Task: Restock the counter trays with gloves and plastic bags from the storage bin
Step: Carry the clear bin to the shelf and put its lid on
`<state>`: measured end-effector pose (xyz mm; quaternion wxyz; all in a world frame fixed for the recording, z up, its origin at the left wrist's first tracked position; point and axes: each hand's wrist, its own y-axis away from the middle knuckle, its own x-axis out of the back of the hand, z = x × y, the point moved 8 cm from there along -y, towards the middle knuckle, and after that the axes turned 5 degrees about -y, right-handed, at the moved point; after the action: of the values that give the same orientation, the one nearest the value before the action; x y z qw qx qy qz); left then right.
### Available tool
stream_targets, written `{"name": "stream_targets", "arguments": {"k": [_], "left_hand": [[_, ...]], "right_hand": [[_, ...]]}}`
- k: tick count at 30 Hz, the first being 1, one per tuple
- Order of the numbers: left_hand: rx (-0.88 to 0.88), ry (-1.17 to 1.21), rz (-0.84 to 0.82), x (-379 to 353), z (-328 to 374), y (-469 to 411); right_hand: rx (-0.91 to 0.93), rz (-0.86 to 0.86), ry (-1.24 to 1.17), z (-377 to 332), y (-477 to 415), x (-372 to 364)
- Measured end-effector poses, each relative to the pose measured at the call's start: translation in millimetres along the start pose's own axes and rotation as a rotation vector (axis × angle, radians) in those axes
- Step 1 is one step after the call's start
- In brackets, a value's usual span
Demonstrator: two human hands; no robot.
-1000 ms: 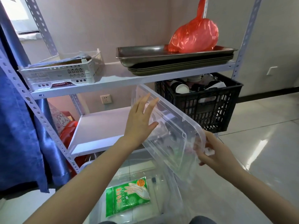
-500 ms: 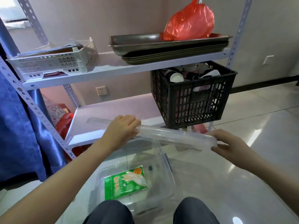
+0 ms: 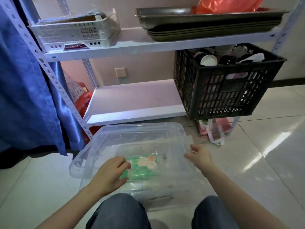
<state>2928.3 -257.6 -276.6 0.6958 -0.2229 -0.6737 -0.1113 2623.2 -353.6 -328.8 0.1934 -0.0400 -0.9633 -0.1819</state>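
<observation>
1. On the upper shelf, left side, a white basket (image 3: pixel 71 33) holds flat items I cannot identify. No gloves or bags from the bin are visibly laid out anywhere.
2. The left hand (image 3: pixel 112 172) rests palm-down on the clear lid (image 3: pixel 140 134), fingers bent and loose, gripping nothing.
3. The storage bin (image 3: pixel 77 166) stands on the floor, just in front of the lower shelf's (image 3: pixel 132 100) front edge. The lid lies across its top, slightly askew.
4. One green glove packet (image 3: pixel 145 166) shows through the lid, inside the bin near its middle. No plastic bags can be made out in there.
5. The right hand (image 3: pixel 199 156) is at the lid's right edge with its fingers curled. Whether it pinches the rim cannot be told.
6. Metal trays (image 3: pixel 206 25) sit stacked on the upper shelf, right side, and no counter is in view. Judging by this, fetching looks finished or paused, and filling the trays remains unconfirmed.
</observation>
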Motion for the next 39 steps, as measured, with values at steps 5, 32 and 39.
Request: {"name": "stream_targets", "arguments": {"k": [5,32,39], "left_hand": [[0.074,0.087,-0.170,-42,-10,35],[1.558,0.855,0.069,-149,-215,122],[1.423,0.633,0.126,-129,-211,113]], "right_hand": [[0.096,0.017,0.184,24,0,-31],[-0.194,0.163,-0.110,65,-77,-37],[0.009,0.185,0.158,38,-72,-42]]}}
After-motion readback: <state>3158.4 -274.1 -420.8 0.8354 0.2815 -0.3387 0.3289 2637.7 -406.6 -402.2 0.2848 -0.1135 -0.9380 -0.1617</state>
